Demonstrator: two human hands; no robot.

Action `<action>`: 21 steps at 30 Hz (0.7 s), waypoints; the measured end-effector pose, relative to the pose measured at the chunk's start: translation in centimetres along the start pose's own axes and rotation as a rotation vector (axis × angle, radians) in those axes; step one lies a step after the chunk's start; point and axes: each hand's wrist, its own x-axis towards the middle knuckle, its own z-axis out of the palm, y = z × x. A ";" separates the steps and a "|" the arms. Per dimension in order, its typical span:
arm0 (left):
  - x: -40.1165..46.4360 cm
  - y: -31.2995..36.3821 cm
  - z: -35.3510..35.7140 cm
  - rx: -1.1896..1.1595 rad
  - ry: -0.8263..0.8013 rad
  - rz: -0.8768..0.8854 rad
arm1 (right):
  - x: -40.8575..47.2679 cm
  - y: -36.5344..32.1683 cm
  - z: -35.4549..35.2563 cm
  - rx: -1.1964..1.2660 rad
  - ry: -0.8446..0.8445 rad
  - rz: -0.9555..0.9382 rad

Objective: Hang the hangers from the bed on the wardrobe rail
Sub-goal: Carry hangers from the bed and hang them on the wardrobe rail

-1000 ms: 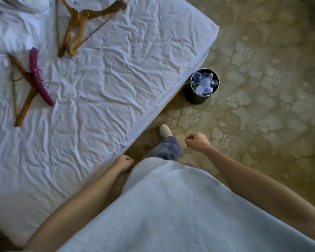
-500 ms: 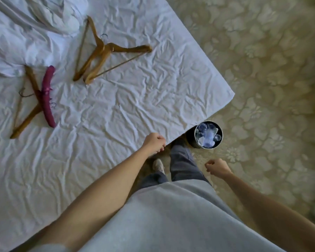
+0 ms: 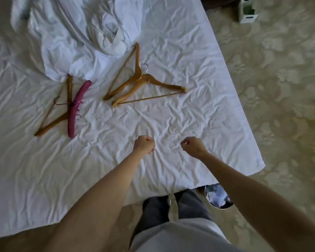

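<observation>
Both hands are over the bed (image 3: pixel 216 110), each curled into a loose fist with nothing in its grip: the left hand (image 3: pixel 144 144) and the right hand (image 3: pixel 193 146) are side by side, near the mattress edge. The 2 overlapping wooden hangers (image 3: pixel 142 82) lie just ahead; the pink padded hanger (image 3: pixel 76 108) crosses a third wooden hanger (image 3: pixel 62 113) further left. This looks like the reach-in step; next, a hand must open and close round a hanger.
</observation>
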 end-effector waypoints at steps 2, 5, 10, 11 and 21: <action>3.5 2.0 -1.6 0.013 0.052 0.008 | 3.8 -3.4 -1.8 -0.034 0.042 -0.039; 10.1 5.4 -4.1 0.028 0.133 0.035 | 9.8 -7.8 -3.9 -0.069 0.093 -0.078; 20.3 12.2 -7.3 0.090 0.308 0.129 | 20.3 -13.5 -5.2 -0.179 0.198 -0.138; 22.5 13.2 -7.7 0.109 0.340 0.144 | 22.5 -14.3 -5.2 -0.196 0.229 -0.146; 39.1 14.8 -9.2 0.493 0.461 0.190 | 38.2 -16.1 -1.1 -0.379 0.298 -0.278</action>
